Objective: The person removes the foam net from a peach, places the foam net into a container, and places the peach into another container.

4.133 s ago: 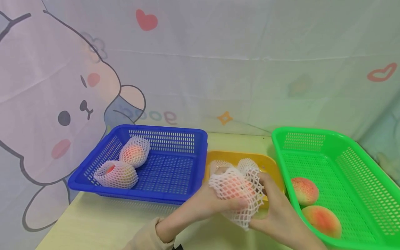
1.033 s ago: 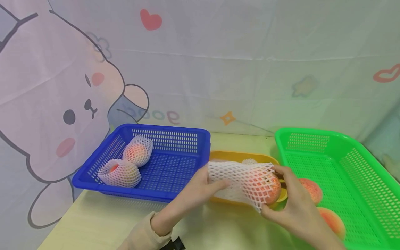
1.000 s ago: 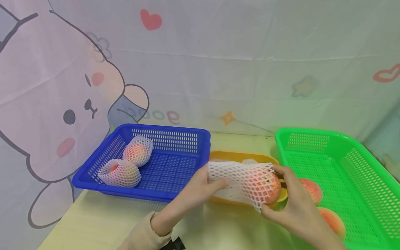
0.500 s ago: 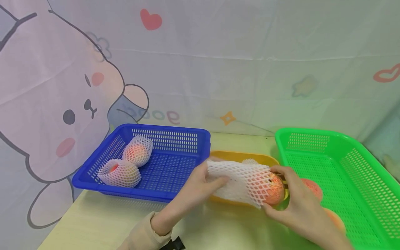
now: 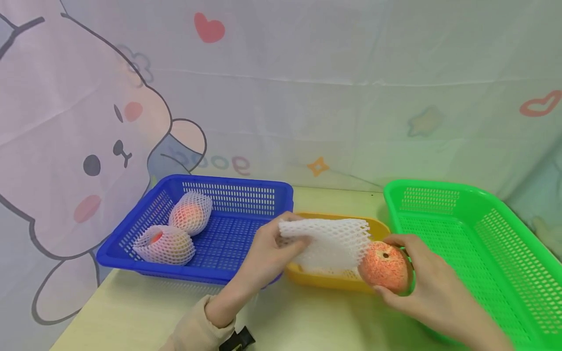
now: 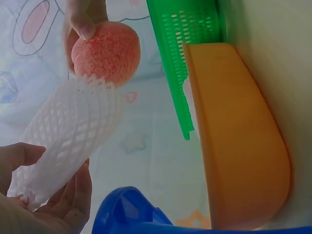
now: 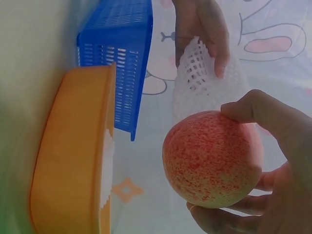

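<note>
My left hand (image 5: 270,253) pinches a white foam fruit net (image 5: 329,243) by its closed-up end, thumb on top. The net hangs flat, its mouth turned toward the peach. In the fingers of my right hand (image 5: 432,285) is a red speckled peach (image 5: 384,268), its stem hollow facing up in the head view. The peach sits outside the net, right at its mouth; the left wrist view shows the net's jagged rim (image 6: 100,83) overlapping the fruit's lower side. Both are held above the front of the orange tray (image 5: 320,280).
At left stands a blue basket (image 5: 175,270) with two netted peaches (image 5: 190,213) inside. A green basket (image 5: 465,234) stands at right; my right hand and arm hide its near left part. White netting (image 7: 106,170) shows over the orange tray's rim in the right wrist view.
Earlier the net covered much of the peach; now the peach is out of it. My right hand has moved right with the peach, the left hand slightly left and up with the net.
</note>
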Demonstrator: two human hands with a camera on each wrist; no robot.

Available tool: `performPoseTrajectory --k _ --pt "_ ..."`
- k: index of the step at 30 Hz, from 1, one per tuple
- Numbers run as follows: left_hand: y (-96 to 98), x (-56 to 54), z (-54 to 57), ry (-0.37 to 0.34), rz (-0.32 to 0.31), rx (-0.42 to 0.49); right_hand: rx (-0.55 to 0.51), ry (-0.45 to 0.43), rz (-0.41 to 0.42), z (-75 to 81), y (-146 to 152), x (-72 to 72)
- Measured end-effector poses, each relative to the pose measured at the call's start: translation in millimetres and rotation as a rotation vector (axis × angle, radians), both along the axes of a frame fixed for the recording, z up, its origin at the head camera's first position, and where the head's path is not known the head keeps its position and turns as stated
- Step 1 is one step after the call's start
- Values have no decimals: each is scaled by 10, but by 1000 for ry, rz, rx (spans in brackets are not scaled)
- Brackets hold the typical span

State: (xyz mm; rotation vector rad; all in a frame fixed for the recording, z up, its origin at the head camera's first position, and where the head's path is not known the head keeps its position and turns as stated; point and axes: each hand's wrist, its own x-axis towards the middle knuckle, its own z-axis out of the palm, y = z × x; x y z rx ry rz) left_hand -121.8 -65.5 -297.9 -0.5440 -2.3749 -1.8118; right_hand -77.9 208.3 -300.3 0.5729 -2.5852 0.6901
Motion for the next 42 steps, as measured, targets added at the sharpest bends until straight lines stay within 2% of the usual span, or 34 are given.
performPoseTrajectory --k 4,7,14,19,22,25,30,34,39,42 --pt "0 -8 -4 54 75 -47 -8 -61 -39 10 51 2" --pt "10 -21 -19 119 119 -84 -14 -86 -56 27 93 -22" --pt "90 -53 -72 293 137 -108 44 -171 -97 105 234 -24" --pt "157 -46 -94 374 133 -140 163 -142 -134 142 303 -34" --pt "197 -38 -117 440 145 -200 222 -113 -139 148 338 -43" --pt "243 -31 -145 536 162 -282 245 -109 -131 154 378 -38" --pt "337 -24 -182 717 202 -417 268 -167 -147 151 465 -42" --pt "427 -26 -195 831 232 -520 287 -208 -181 144 567 -54" --pt "569 -52 -243 920 274 -638 312 -229 -190 141 695 -61" --pt "654 -71 -287 943 275 -665 343 -242 -181 136 765 -62"
